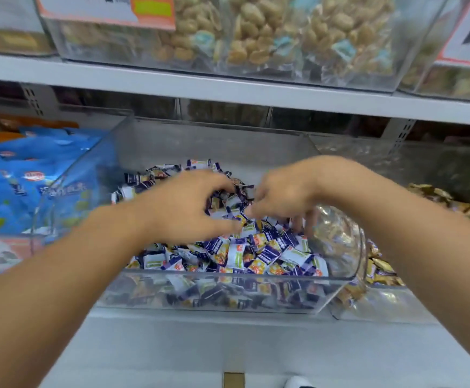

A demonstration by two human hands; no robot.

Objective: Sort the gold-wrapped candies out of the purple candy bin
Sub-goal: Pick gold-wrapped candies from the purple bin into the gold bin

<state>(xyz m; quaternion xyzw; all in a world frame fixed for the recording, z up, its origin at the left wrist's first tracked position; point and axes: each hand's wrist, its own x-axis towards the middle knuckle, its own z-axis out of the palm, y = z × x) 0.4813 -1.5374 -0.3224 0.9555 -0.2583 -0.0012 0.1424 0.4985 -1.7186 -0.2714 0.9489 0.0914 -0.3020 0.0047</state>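
A clear plastic bin point(222, 278) on the middle shelf holds a heap of purple-and-white wrapped candies point(256, 253). Both my hands are inside it, over the heap's middle. My left hand point(183, 208) hovers with thumb and fingers curved in a wide C, and I see nothing held between them. My right hand point(287, 197) points its fingers down into the candies, fingertips close to the left hand's. Motion blur hides whether it pinches a piece. Gold-wrapped candies point(382, 267) lie in the neighbouring clear bin to the right. I cannot pick out a gold one in the purple heap.
Blue snack bags point(32, 175) fill the bin on the left. The shelf above point(228, 88) carries clear bins of beige snacks point(256, 32) with price cards. The white shelf front point(228, 340) runs below the bins.
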